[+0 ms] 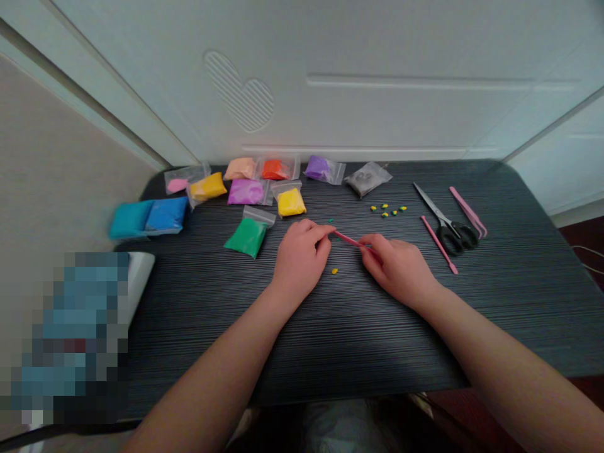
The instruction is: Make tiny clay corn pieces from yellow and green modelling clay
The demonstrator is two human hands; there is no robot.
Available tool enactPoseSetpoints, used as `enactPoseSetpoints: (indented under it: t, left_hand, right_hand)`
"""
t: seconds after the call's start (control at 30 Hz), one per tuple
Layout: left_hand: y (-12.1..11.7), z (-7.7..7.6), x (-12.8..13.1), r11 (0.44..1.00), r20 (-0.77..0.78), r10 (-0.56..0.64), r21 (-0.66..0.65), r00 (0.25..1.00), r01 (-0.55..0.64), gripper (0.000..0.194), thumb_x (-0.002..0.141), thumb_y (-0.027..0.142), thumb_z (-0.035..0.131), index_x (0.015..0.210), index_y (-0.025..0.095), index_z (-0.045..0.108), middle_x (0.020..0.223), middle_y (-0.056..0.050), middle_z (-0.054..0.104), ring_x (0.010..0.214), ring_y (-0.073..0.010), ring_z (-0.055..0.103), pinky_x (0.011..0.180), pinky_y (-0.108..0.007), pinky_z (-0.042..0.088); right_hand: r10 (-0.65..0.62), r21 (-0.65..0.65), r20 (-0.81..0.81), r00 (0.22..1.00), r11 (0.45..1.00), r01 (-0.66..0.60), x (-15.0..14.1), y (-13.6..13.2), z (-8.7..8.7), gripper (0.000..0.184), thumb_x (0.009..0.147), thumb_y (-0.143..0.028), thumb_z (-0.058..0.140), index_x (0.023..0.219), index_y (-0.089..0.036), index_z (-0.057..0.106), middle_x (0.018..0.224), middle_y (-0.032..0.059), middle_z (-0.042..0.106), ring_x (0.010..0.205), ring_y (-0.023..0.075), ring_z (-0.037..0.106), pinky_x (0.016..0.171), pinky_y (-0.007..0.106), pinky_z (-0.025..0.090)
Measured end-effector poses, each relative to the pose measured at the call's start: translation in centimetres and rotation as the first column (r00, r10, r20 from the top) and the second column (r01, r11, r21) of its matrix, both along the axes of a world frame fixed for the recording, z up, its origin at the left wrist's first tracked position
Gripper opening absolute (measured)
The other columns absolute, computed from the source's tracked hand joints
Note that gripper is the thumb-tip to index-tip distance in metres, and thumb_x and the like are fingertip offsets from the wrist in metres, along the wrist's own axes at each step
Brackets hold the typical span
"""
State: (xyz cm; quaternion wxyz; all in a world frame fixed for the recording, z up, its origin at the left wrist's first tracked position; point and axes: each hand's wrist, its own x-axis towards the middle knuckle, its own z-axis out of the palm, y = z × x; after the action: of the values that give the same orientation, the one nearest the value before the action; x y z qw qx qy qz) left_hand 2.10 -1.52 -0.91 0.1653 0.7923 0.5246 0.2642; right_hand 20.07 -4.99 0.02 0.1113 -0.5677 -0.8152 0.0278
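My right hand (396,264) is closed round a thin pink modelling tool (348,238), which points left. At the tool's far tip, my left hand (302,255) has its fingers drawn together; whatever lies between them is too small to make out. Tiny green bits of clay (331,221) lie on the table close to the left fingertips. Just below the tool sits a small yellow piece of clay (335,271). Several little yellow-and-green clay pieces (385,214) are grouped beyond my right hand.
Bags of coloured clay, including a green one (249,235) and a yellow one (291,202), line the back left of the dark table (358,340). Black-handled scissors (446,223), another pink tool (438,244) and pink tweezers (467,211) lie right. A blurred-out object (80,327) stands left.
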Motion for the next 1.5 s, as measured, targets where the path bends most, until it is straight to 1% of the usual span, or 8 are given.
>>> enactPoseSetpoints:
  t: [0.23, 0.43, 0.7, 0.83, 1.0, 1.1, 1.33, 1.5]
  left_hand:
    - [0.03, -0.05, 0.09, 0.999, 0.022, 0.028, 0.023, 0.999, -0.028, 0.024, 0.081, 0.017, 0.042, 0.096, 0.018, 0.061, 0.090, -0.003, 0.060, 0.087, -0.0167, 0.052, 0.080, -0.029, 0.042]
    - [0.10, -0.03, 0.06, 0.999, 0.028, 0.019, 0.025, 0.999, -0.019, 0.023, 0.081, 0.017, 0.042, 0.095, 0.018, 0.061, 0.090, -0.003, 0.060, 0.088, -0.0166, 0.052, 0.080, -0.029, 0.042]
    - [0.05, -0.06, 0.03, 1.000, 0.009, 0.008, 0.026, 1.000, -0.008, 0.024, 0.081, 0.017, 0.042, 0.095, 0.019, 0.061, 0.088, -0.003, 0.060, 0.086, -0.0169, 0.052, 0.079, -0.029, 0.041]
    - [0.06, -0.10, -0.02, 1.000, 0.011, 0.012, 0.023, 1.000, -0.012, 0.024, 0.081, 0.017, 0.041, 0.095, 0.019, 0.061, 0.088, -0.003, 0.059, 0.086, -0.0168, 0.052, 0.078, -0.029, 0.041]
    - [0.07, -0.04, 0.03, 1.000, 0.033, 0.014, 0.020, 0.999, -0.014, 0.024, 0.081, 0.017, 0.041, 0.095, 0.019, 0.061, 0.090, -0.003, 0.060, 0.088, -0.0164, 0.052, 0.080, -0.029, 0.041]
    - [0.09, 0.04, 0.12, 0.999, 0.041, 0.016, 0.027, 0.999, -0.017, 0.023, 0.082, 0.017, 0.041, 0.095, 0.018, 0.060, 0.091, -0.003, 0.060, 0.089, -0.0160, 0.052, 0.081, -0.028, 0.041]
    - [0.07, 0.06, 0.01, 0.999, 0.039, 0.040, 0.016, 0.998, -0.040, 0.021, 0.080, 0.017, 0.044, 0.094, 0.018, 0.059, 0.088, -0.003, 0.058, 0.088, -0.0156, 0.052, 0.080, -0.027, 0.041]
    - [0.12, 0.05, 0.00, 0.999, 0.046, 0.045, 0.009, 0.998, -0.045, 0.020, 0.079, 0.018, 0.044, 0.093, 0.018, 0.059, 0.085, -0.002, 0.058, 0.085, -0.0154, 0.052, 0.078, -0.027, 0.042]
  right_hand:
    - [-0.008, 0.007, 0.017, 1.000, 1.000, 0.008, -0.07, -0.02, -0.03, 0.021, 0.086, -0.031, 0.035, 0.099, -0.021, 0.049, 0.077, -0.0004, 0.065, 0.064, 0.0162, 0.060, 0.059, 0.025, 0.037]
    - [-0.008, 0.036, 0.035, 0.999, 0.999, 0.006, -0.02, -0.07, -0.09, 0.021, 0.086, -0.031, 0.035, 0.099, -0.021, 0.048, 0.072, -0.0007, 0.064, 0.062, 0.0163, 0.060, 0.058, 0.025, 0.036]
    - [-0.004, 0.034, 0.050, 0.999, 0.999, 0.003, -0.04, -0.02, -0.12, 0.021, 0.086, -0.031, 0.035, 0.099, -0.021, 0.048, 0.075, -0.0009, 0.064, 0.063, 0.0159, 0.060, 0.058, 0.025, 0.035]
    - [0.004, 0.048, 0.091, 0.996, 0.999, -0.009, 0.01, -0.13, -0.25, 0.021, 0.087, -0.031, 0.034, 0.097, -0.021, 0.049, 0.073, -0.0008, 0.064, 0.062, 0.0159, 0.059, 0.058, 0.025, 0.033]
    - [0.057, 0.062, 0.158, 0.986, 0.996, -0.068, -0.24, -0.17, -0.46, 0.022, 0.087, -0.029, 0.032, 0.093, -0.020, 0.051, 0.070, -0.0011, 0.064, 0.060, 0.0149, 0.057, 0.057, 0.026, 0.030]
    - [0.061, 0.082, 0.181, 0.982, 0.994, -0.077, -0.46, -0.12, -0.41, 0.021, 0.086, -0.028, 0.034, 0.092, -0.020, 0.052, 0.068, -0.0014, 0.064, 0.058, 0.0144, 0.056, 0.056, 0.026, 0.028]
    - [0.032, 0.097, 0.170, 0.985, 0.994, -0.049, -0.46, -0.34, -0.38, 0.022, 0.086, -0.028, 0.033, 0.089, -0.019, 0.053, 0.065, -0.0014, 0.063, 0.056, 0.0137, 0.056, 0.055, 0.026, 0.026]
    - [0.016, 0.090, 0.147, 0.989, 0.995, -0.030, -0.74, -0.16, -0.37, 0.023, 0.086, -0.028, 0.032, 0.091, -0.020, 0.053, 0.067, -0.0010, 0.064, 0.056, 0.0135, 0.056, 0.055, 0.026, 0.026]
